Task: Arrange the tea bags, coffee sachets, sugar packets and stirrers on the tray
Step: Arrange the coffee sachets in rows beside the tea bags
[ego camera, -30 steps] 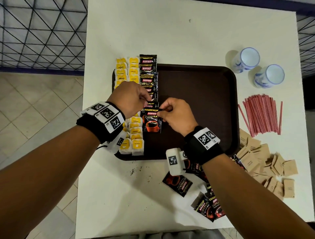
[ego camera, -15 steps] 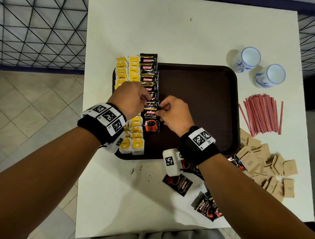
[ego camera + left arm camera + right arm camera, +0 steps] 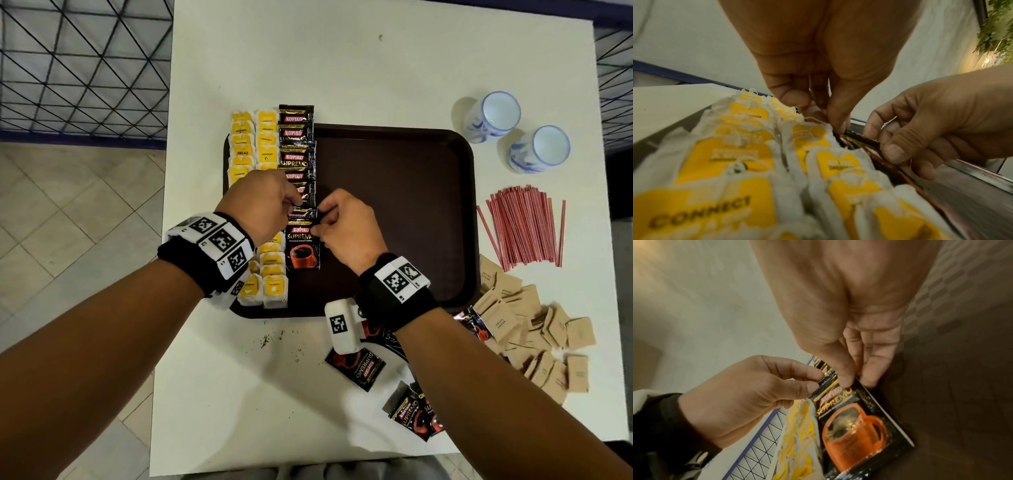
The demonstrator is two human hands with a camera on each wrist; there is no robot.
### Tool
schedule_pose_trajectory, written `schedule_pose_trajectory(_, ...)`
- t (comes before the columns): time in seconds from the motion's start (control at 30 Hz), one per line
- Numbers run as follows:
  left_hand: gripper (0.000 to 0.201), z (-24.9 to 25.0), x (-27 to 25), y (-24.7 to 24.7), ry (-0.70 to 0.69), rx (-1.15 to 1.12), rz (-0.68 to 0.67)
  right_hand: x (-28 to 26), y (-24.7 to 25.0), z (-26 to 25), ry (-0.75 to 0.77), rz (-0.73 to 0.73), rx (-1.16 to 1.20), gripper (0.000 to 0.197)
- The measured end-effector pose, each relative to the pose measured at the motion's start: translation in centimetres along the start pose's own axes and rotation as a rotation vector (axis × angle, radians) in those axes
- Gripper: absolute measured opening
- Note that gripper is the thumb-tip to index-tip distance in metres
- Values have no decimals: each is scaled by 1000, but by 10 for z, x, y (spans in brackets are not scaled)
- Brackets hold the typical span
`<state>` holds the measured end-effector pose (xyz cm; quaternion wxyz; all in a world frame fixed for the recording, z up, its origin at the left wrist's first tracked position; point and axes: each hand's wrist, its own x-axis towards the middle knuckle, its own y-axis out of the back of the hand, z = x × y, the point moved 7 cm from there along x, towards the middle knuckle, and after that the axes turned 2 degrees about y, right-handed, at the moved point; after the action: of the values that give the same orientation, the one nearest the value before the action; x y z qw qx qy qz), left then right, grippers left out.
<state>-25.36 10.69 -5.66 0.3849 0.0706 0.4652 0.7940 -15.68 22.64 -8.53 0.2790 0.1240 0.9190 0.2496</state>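
A dark brown tray (image 3: 394,205) lies on the white table. Two columns of yellow-tagged tea bags (image 3: 267,144) fill its left side, with a column of black coffee sachets (image 3: 296,157) beside them. The nearest coffee sachet (image 3: 303,246) (image 3: 855,426) lies at the column's near end. My left hand (image 3: 260,205) pinches its top left corner and my right hand (image 3: 342,229) pinches its top right corner, seen too in the left wrist view (image 3: 859,138). Loose coffee sachets (image 3: 356,368), brown sugar packets (image 3: 534,329) and red stirrers (image 3: 524,229) lie off the tray.
Two white and blue cups (image 3: 513,133) stand at the back right of the table. Small dark crumbs (image 3: 274,341) lie on the table below the tray. The table's left edge (image 3: 164,274) drops to a tiled floor.
Both hands have shifted the held sachet slightly left and up, closer into line with the coffee column. Nothing else has moved.
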Motion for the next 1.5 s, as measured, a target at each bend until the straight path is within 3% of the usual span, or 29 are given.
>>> schedule_pose_trajectory(0.27,20,1,-3,0,-28,9,3,-2,-1,1,-3,-20,-12,32)
schedule_pose_trajectory(0.5,18,17,-46,10,-47,-106,196,-31,44,14,-7,98,20,21)
schedule_pose_trajectory(0.77,15,84,-144,-76,-176,-107,-74,-130,117,106,-116,170,-45,11)
schedule_pose_trajectory(0.87,18,98,-166,-118,-216,-23,-221,-153,125,132,-150,158,-98,8)
schedule_pose_trajectory(0.97,28,105,-179,-144,-237,45,-262,-169,117,139,-157,111,-113,3)
schedule_pose_trajectory(1.13,54,109,-186,-159,-179,169,-264,-177,87,126,-135,43,-353,29)
schedule_pose_trajectory(1.27,51,112,-192,-166,-163,236,-264,-177,71,126,-240,27,-500,58)
schedule_pose_trajectory(1.5,54,116,-198,-163,-149,238,-189,-165,54,132,-242,38,-489,52)
